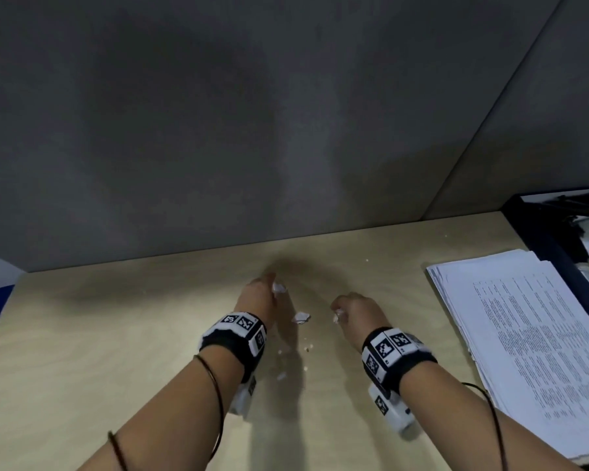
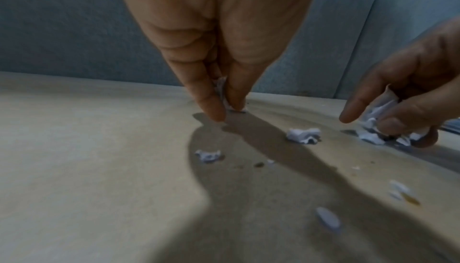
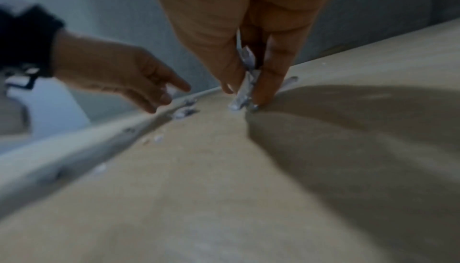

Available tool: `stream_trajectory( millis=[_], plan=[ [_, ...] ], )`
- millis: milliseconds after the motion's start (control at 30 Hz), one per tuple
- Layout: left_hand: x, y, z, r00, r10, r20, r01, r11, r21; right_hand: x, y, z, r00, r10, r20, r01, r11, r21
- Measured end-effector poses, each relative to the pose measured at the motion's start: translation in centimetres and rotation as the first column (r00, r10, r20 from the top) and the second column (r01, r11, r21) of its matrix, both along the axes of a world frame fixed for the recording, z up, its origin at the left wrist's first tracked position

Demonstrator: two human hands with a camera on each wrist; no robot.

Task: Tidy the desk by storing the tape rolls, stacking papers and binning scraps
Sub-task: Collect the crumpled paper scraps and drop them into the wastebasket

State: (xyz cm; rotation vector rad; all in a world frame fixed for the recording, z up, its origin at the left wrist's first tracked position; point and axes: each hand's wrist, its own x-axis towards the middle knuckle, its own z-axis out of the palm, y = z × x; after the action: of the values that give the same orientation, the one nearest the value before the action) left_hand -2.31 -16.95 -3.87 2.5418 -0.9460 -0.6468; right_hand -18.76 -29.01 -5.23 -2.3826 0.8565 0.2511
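Both hands work at the middle of the wooden desk (image 1: 116, 334). My left hand (image 1: 264, 290) pinches a small white paper scrap (image 1: 279, 287) against the desktop; the left wrist view shows that scrap (image 2: 222, 92) squeezed between thumb and finger. My right hand (image 1: 351, 309) grips several crumpled white scraps (image 1: 339, 316), seen bunched in its fingers (image 3: 245, 92). Between the hands lies a loose crumpled scrap (image 1: 301, 317), also seen on the desk (image 2: 302, 135). Smaller bits (image 1: 281, 375) are scattered nearer me.
A stack of printed papers (image 1: 531, 334) lies at the right of the desk. Behind it stands a dark tray (image 1: 555, 239) holding more papers. A grey partition wall (image 1: 252, 113) closes the back of the desk.
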Motion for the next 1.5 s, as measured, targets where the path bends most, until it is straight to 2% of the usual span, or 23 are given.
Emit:
stream_trajectory(
  millis=[100,300,533,733,933,1067,1200,1300,1433,1500],
  plan=[
    [0.7,-0.9,-1.1,0.996,-0.088,0.008,0.087,0.99,0.113,0.3,0.2,-1.1,0.993,0.103,-0.051,-0.105,0.993,-0.047],
    [0.8,-1.2,-2.0,0.986,-0.165,0.04,0.158,0.978,0.134,0.9,0.7,-0.6,0.977,0.161,-0.143,-0.183,0.97,-0.157],
    [0.2,-0.8,-1.8,0.977,-0.212,0.014,0.209,0.971,0.119,1.3,1.2,0.0,0.962,0.18,-0.204,-0.214,0.964,-0.159],
    [-2.5,-0.1,-1.0,0.965,-0.238,-0.115,0.236,0.971,-0.025,1.6,1.1,0.5,0.966,0.15,-0.209,-0.183,0.972,-0.15],
    [-2.8,-1.2,-1.9,0.929,-0.367,-0.052,0.371,0.915,0.161,0.8,1.3,0.5,0.961,0.186,-0.206,-0.221,0.962,-0.162],
    [-2.8,-0.7,-2.1,0.942,-0.335,-0.018,0.333,0.926,0.179,0.5,2.0,0.6,0.959,0.179,-0.221,-0.222,0.957,-0.187],
    [-2.3,0.4,-2.2,0.939,-0.343,-0.011,0.341,0.931,0.132,0.5,2.5,0.8,0.955,0.204,-0.216,-0.247,0.949,-0.194],
    [-2.1,0.7,-1.9,0.949,-0.314,-0.039,0.316,0.943,0.104,0.7,2.7,1.2,0.962,0.187,-0.197,-0.219,0.963,-0.154],
    [-2.2,0.4,-1.2,0.967,-0.204,-0.15,0.207,0.978,0.007,0.8,3.1,1.2,0.964,0.171,-0.202,-0.203,0.968,-0.145],
    [-2.0,0.0,-1.4,0.964,-0.193,-0.182,0.199,0.98,0.016,0.8,3.2,1.3,0.963,0.173,-0.208,-0.207,0.966,-0.157]
  ],
)
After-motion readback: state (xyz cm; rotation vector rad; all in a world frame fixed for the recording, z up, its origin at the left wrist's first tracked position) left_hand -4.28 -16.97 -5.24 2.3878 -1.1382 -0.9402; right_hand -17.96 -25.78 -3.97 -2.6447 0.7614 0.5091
